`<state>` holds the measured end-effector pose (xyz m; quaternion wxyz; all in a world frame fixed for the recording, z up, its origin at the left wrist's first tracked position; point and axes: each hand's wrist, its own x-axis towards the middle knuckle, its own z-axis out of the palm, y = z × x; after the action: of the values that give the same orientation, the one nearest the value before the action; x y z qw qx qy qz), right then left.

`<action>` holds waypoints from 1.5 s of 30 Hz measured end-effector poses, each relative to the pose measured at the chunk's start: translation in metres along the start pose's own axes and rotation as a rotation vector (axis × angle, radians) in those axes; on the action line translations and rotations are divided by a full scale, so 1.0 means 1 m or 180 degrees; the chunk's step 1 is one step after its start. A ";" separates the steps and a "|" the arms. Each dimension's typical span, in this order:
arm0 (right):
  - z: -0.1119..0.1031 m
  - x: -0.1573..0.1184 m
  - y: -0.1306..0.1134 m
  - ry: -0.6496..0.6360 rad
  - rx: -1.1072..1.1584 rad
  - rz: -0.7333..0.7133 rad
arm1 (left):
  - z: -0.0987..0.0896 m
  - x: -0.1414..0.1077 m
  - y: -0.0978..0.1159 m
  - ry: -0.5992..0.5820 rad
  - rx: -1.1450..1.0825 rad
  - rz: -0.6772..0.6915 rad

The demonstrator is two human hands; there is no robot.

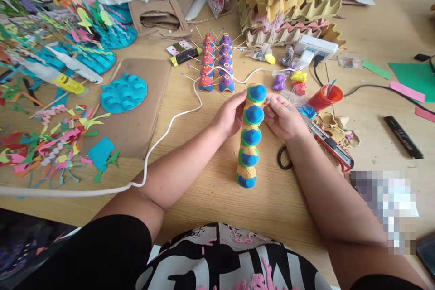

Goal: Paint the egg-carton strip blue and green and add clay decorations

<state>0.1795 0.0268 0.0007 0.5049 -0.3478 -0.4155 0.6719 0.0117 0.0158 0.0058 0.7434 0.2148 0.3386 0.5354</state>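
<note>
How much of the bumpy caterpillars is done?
The red strip and purple strip look done, coloured with pins sticking out. The left hand and right hand hold the blue-topped strip. Its bumps are coloured, but I see no pins there, so those may be left.

Cardboard sheet (134, 131) left, cup (319, 101) right — egg trays (292, 2) behind

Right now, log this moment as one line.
left hand: far end of blue-domed strip | right hand: same end, opposite side | cutter: beside right forearm | red row, purple row: beyond the hands
</note>
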 end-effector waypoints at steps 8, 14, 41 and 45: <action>0.010 -0.004 -0.002 0.0294 -0.0238 -0.0396 | -0.012 0.007 -0.002 -0.0012 0.0054 -0.0045; 0.012 -0.004 0.000 0.0296 -0.0412 -0.0727 | -0.007 0.002 0.011 0.0062 -0.0034 -0.0566; 0.005 -0.006 0.007 0.0087 -0.1179 -0.0862 | 0.004 -0.009 0.019 0.0069 -0.0059 -0.0732; 0.007 -0.007 0.006 0.0076 -0.1221 -0.1029 | 0.005 -0.011 0.019 -0.0073 -0.0225 -0.0735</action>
<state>0.1730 0.0176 -0.0018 0.5354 -0.3743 -0.5796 0.4871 0.0006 0.0124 0.0252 0.8110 0.1541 0.3336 0.4553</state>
